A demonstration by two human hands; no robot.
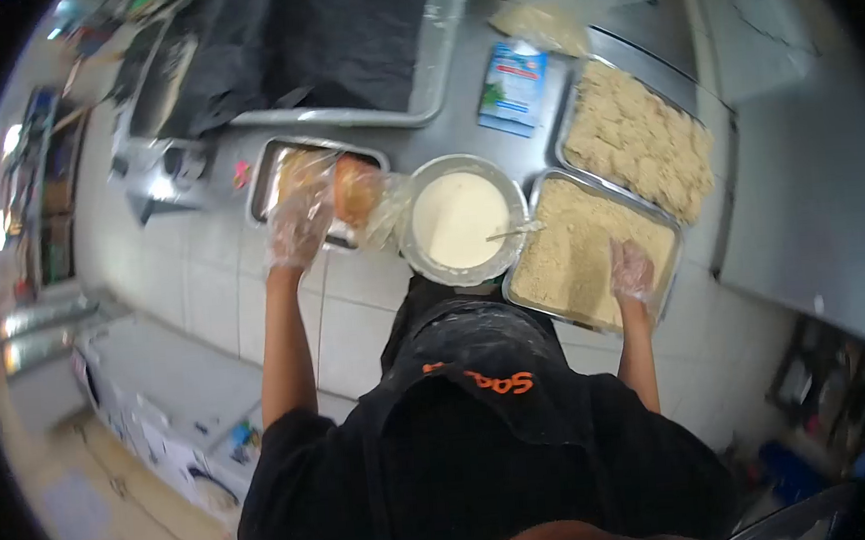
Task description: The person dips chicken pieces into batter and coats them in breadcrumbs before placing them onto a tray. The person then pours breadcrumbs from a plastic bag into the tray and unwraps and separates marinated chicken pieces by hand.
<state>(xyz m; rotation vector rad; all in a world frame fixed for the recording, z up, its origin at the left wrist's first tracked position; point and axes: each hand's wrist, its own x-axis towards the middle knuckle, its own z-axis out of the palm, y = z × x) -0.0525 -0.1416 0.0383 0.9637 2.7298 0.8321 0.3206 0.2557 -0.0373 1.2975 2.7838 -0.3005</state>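
Note:
My left hand [300, 227], in a clear plastic glove, reaches over the near edge of a small metal tray [258, 187]. Its fingers look stretched out, though glare on the glove blurs them. Beside them lies an orange-brown piece of food [355, 188], partly under clear plastic. Also gloved, my right hand [632, 270] rests on pale crumbs [576, 245] in a metal tray [674, 253]. The fingers point down into the crumbs, so their grip is hidden. Between both hands stands a bowl [422, 266] of creamy white batter [460, 218] with a spoon handle [513, 231] in it.
A second tray of lumpy crumbs [634, 135] stands behind the first. A blue and white packet [513, 89] lies behind the bowl. At the back left is a large tray [382, 116] covered with black plastic [317, 52]. A clear bag [541, 27] sits at the back.

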